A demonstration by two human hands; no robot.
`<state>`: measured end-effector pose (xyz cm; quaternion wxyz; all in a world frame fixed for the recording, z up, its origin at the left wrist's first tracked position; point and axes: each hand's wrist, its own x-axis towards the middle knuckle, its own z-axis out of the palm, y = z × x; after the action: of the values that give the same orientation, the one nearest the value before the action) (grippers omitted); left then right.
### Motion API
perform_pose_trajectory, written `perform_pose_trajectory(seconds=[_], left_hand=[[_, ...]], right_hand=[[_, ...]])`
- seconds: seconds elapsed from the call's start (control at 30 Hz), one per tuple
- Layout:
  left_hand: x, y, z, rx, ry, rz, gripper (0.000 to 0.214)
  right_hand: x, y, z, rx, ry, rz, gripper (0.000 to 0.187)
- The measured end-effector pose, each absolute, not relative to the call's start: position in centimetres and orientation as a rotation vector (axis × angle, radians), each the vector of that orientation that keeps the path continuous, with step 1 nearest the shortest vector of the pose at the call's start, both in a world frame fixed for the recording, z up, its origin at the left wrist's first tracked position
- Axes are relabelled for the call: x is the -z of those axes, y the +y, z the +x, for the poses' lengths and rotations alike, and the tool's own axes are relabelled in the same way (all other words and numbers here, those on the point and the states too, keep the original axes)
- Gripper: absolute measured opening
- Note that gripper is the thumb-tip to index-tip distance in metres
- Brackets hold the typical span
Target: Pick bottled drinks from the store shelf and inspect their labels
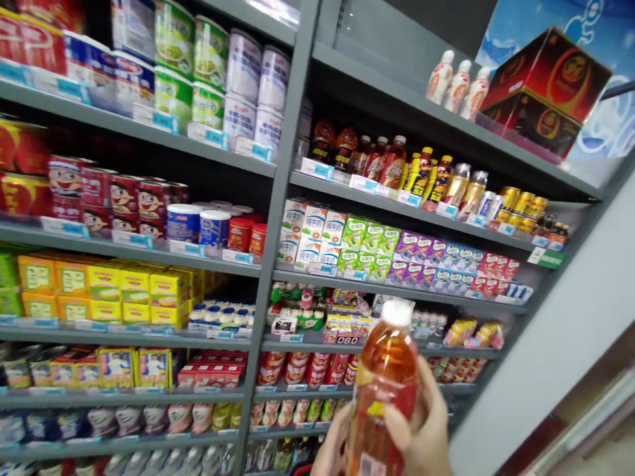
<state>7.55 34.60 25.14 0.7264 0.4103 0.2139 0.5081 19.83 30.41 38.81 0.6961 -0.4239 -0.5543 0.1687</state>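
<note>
Leaning slightly to the right, a bottle of amber liquid is held up in front of the shelves, at the lower middle of the view. It is closed by a white cap and wrapped in a red label. By the right hand it is gripped firmly, the fingers curled around its side and the thumb pressed across the front. Its other side is met by the left hand, partly hidden behind it; how tightly that hand is closed cannot be told. Behind the bottle, cartons are stacked in white, green and purple groups. To the left, yellow boxes are lined up below red cans. On the upper right shelf, three white-capped bottles are set beside a red and black box.
</note>
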Motion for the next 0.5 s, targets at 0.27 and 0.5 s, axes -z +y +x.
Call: perform_pose_trajectory(seconds=[0.27, 0.5], left_hand=[[-23.4, 28.3, 16.4, -1.214, 0.289, 1.091, 0.12], [-24.2, 26.5, 19.3, -1.008, 0.323, 1.063, 0.119]], right_hand=[[-32.6, 26.4, 27.1, -0.604, -0.985, -1.196, 0.077], [-33.0, 20.4, 34.0, -0.832, -1.087, -0.873, 0.051]])
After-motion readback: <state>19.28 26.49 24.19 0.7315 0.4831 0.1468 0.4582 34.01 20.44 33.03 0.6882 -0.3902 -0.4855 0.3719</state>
